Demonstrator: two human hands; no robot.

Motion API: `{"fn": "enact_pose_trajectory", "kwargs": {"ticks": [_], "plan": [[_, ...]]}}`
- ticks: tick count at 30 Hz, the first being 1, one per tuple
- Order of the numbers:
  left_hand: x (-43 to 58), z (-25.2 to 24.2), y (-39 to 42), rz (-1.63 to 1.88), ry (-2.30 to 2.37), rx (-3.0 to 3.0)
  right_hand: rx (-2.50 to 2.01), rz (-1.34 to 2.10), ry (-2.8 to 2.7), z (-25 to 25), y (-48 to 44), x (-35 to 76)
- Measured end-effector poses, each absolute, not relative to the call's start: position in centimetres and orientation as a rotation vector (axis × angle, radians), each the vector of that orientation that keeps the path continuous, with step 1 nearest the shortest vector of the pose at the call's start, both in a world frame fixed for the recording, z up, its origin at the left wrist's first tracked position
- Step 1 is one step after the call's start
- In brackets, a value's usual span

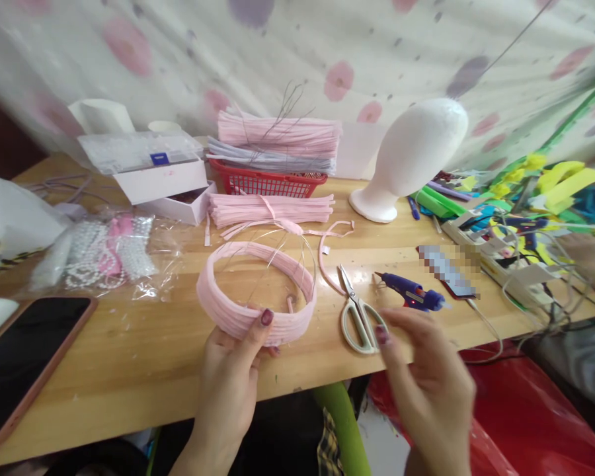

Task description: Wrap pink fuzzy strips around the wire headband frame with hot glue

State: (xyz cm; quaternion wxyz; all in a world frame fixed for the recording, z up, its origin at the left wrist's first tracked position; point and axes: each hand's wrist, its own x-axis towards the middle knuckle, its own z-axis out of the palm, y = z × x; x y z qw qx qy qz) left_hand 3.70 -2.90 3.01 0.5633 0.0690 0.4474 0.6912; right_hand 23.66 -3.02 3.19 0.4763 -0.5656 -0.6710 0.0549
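My left hand (235, 377) grips the near side of a pink ring (262, 327) built from stacked chenille stems, thumb in front. Thin bare wires (277, 248) rise from the ring's far side. My right hand (426, 383) has its thumb and fingers apart and appears to hold nothing. Just beside its fingertips lie scissors (359, 324) with pale handles, blades partly spread; whether the hand touches them I cannot tell. Right of the scissors rests a blue hot glue gun (411, 291). A loose pink chenille stem (327, 264) curls behind the scissors.
Behind are a pink stem bundle (272, 208), a red basket (268, 182) of stems and a white foam head (416, 155). Bagged pearl beads (109, 251), a white box (161, 178) and a phone (30, 363) lie left. Right are a power strip (496, 264), cables and another person's hand (582, 251).
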Motion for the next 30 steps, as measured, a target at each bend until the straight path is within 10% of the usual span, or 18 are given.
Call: {"fn": "enact_pose_trajectory", "kwargs": {"ticks": [30], "plan": [[2.5,3.3,-4.2,1.582,1.031,0.2,-0.962,0.392,-2.206,3.1,-1.5,17.8]]}}
